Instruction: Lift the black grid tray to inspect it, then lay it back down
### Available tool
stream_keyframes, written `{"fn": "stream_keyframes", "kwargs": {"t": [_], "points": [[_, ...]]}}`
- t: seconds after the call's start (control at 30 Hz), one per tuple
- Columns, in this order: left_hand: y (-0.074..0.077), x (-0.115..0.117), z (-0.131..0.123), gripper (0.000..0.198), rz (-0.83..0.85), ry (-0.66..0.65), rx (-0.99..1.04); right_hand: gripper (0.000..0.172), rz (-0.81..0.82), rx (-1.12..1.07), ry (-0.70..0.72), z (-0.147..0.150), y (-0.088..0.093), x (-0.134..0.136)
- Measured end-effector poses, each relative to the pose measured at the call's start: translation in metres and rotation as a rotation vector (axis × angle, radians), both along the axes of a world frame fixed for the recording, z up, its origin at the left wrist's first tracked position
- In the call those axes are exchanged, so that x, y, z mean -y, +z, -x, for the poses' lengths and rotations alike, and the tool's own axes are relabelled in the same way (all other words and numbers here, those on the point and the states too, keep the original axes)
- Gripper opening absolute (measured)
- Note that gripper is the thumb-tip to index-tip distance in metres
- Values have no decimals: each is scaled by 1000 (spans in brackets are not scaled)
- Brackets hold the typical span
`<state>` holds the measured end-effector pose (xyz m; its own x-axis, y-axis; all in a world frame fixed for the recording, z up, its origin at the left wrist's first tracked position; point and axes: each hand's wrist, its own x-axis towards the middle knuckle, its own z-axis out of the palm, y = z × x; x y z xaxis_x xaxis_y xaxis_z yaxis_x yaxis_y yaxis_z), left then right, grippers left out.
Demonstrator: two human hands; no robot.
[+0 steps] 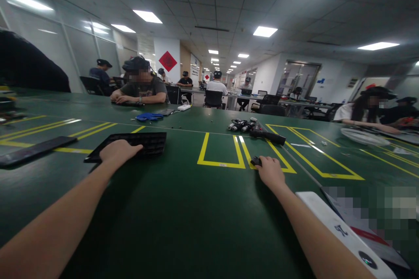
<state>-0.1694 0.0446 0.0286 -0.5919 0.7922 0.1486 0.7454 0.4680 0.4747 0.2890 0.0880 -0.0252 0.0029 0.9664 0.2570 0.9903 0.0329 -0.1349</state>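
Observation:
On the left, my left hand (118, 151) grips a black tray (153, 143) with a grid of compartments, its thumb lying over the tray. The tray's near edge looks slightly raised from the green table (183, 209). My right hand (271, 171) is closed around a small black object (256, 161), too small to identify, over a yellow-taped outline right of centre. Just beyond it lie a black cylinder (270, 136) and a bundle of black cables (241, 125) with metallic ends.
A long black case (36, 150) lies at the left. Farther back are a blue glove (149, 116) and a seated person. A white device (340, 231) sits beside my right forearm. At the right, another person sits near white plates (365, 136).

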Motion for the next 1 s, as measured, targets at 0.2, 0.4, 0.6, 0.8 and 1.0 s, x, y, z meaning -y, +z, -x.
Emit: {"fn": "stream_keyframes", "kwargs": {"t": [0.2,0.4,0.6,0.8,1.0], "points": [[5,0,-13,37,60,73,-288,43,-81,38,-27,9,2,5],[-12,-11,-92,42,-188,-389,-309,51,-125,-47,285,58,10,34],[-52,-20,-136,44,-29,-726,-311,54,104,-140,700,98,6,85],[-48,-14,-140,36,-132,-758,-358,48,134,-132,782,100,5,91],[-40,39,-195,40,-139,-1118,-293,38,-193,-26,491,67,19,49]]}}
